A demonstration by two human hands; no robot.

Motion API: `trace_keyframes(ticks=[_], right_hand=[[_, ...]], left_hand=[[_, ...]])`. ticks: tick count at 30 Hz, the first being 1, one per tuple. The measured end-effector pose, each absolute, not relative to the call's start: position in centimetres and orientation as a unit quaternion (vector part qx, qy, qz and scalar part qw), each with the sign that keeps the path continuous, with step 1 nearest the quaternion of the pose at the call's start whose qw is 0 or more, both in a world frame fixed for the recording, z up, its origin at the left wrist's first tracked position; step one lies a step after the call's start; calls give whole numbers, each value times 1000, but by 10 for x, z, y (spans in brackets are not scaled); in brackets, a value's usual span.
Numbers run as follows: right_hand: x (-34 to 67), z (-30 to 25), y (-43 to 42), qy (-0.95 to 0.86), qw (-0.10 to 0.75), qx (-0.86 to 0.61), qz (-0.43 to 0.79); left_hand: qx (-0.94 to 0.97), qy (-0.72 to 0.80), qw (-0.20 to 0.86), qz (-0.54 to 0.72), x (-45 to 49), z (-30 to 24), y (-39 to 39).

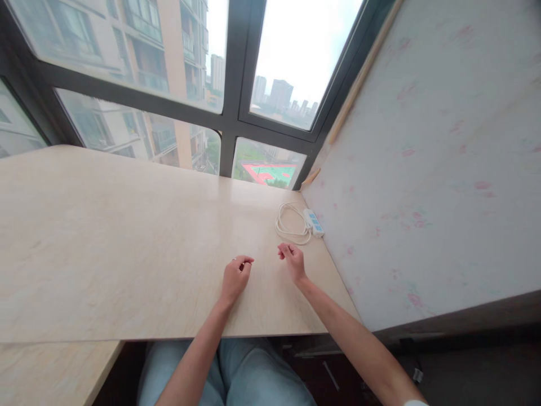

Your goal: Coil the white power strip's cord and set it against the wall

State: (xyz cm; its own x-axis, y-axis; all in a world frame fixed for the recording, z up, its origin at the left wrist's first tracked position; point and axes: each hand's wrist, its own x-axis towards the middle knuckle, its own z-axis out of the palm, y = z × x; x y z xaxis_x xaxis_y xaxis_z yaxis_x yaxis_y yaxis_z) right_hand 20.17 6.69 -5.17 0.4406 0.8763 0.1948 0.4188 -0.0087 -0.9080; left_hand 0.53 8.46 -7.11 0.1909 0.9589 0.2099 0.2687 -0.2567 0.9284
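My left hand point(235, 277) hovers over the pale wooden desk point(127, 242), fingers curled inward, with nothing visible in them. My right hand point(291, 260) is a short way to its right, also loosely curled with fingertips drawn together, and holds nothing I can see. The two hands are apart and not touching. A white power strip point(313, 222) with its cord coiled point(289, 224) beside it lies on the desk just beyond my right hand, against the wall.
A big dark-framed window point(230, 121) runs along the desk's far edge. A pale wall with faint pink flowers point(422, 169) borders the right side. My legs in light jeans point(245, 375) are under the desk's near edge.
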Motion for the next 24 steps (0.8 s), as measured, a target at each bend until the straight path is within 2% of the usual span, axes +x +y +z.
trace_keyframes(ticks=[4,10,16,24], right_hand=[[278,-19,92,-471,437,-749,164],[365,8,140,-422,258,-864,96],[366,-16,170,-380,118,-912,94],[373,-15,179,-379,16,-924,48]], left_hand=[[654,468,401,439,5,-71,85],[639,483,405,442,7,-69,86],[628,502,394,446,8,-68,87],[606,509,414,450,8,-64,89]])
